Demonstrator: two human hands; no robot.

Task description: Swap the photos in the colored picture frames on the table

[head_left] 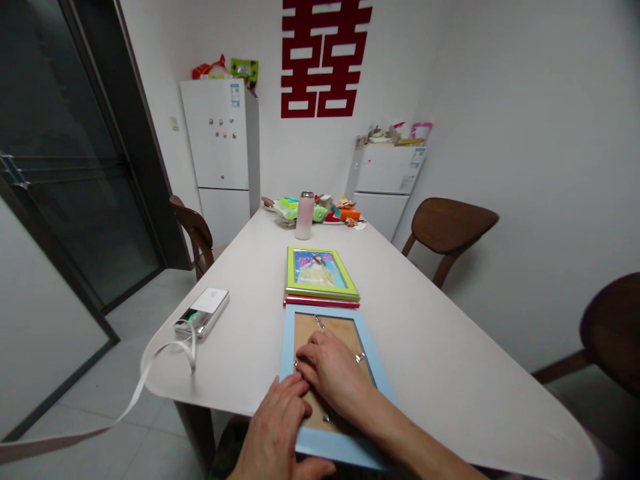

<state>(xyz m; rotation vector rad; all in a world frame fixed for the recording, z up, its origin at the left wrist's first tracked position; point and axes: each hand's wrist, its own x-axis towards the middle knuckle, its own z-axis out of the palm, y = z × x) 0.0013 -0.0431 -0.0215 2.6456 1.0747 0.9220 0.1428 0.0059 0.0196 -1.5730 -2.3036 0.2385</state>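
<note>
A light blue picture frame [289,333] lies face down at the table's near edge, its brown backing board [343,327] showing. My left hand [279,423] grips the frame's near left corner, fingers on top and thumb by the near edge. Over the board, my right hand [334,370] bends its fingers closed at a small metal clip [295,363] on the left inner edge; the fingertips partly cover it. Other metal clips sit at the right edge [360,357] and near end [326,417]. At the far end is a metal hanger [319,322].
Beyond lies a green picture frame [323,291] with a picture of a figure in a dress, stacked on a red frame [320,302]. A pink bottle [305,217] stands farther back before packets. At left is a white device [210,301] with a strap [135,397]. Chairs [447,223] flank the table.
</note>
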